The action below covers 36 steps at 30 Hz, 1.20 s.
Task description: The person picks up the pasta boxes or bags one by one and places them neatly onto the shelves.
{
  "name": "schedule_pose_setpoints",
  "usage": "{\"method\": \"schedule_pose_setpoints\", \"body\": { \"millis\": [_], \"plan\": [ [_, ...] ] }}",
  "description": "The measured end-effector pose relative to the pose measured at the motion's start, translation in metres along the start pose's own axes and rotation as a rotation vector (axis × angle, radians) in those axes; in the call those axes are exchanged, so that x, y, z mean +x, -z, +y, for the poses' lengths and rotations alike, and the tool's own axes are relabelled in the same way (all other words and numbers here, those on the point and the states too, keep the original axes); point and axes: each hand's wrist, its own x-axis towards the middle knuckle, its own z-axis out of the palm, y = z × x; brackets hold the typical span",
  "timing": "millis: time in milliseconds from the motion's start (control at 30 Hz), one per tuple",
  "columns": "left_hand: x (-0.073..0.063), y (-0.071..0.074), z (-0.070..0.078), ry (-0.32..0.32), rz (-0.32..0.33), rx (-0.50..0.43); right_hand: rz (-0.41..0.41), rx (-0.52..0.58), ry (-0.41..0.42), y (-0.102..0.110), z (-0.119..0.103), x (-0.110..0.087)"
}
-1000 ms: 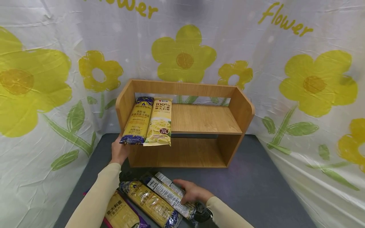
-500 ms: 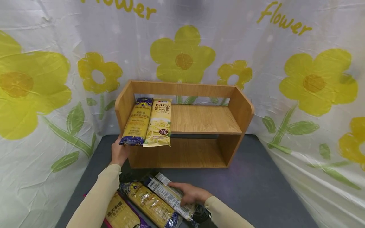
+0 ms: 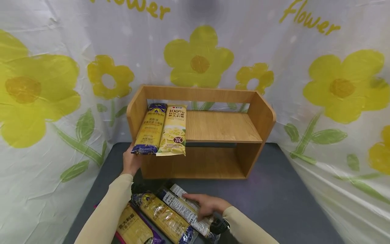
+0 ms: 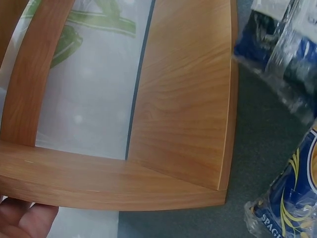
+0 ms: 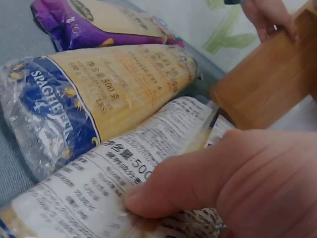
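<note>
My left hand (image 3: 131,162) grips the left side panel of a wooden shelf (image 3: 223,126); in the left wrist view its fingertips (image 4: 39,218) show at the panel's edge. My right hand (image 3: 210,205) holds a spaghetti packet (image 3: 184,209) lying label up on the table, its thumb pressed on the white printed label in the right wrist view. The index finger stretches over a second white-labelled packet (image 3: 179,190) beside it. The remaining fingers are mostly hidden. A yellow and blue spaghetti packet (image 3: 164,217) lies just left of these.
On the upper shelf, a blue-ended spaghetti packet (image 3: 149,130) and a pale yellow pasta packet (image 3: 173,130) lie side by side at the left, overhanging the front edge. A purple-edged pasta packet (image 3: 134,227) lies at front left. A flowered curtain (image 3: 199,44) hangs behind.
My right hand's fingers have shifted slightly over the white-labelled packets, the index finger reaching a little further left. The left hand stays at the shelf panel.
</note>
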Motion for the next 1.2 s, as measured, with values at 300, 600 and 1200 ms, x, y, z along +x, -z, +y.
{"method": "schedule_pose_setpoints", "body": {
  "millis": [300,600,1200],
  "plan": [
    [0.0,-0.004,0.003,0.001,0.018,0.03,-0.001,-0.155,0.086,0.007,0.012,-0.02],
    [0.0,-0.001,0.004,-0.025,0.026,0.044,0.051,-0.201,0.211,0.009,0.031,-0.048],
    [0.002,-0.002,0.0,0.015,0.0,0.025,0.185,0.168,0.36,-0.011,0.074,-0.086]
  ]
}}
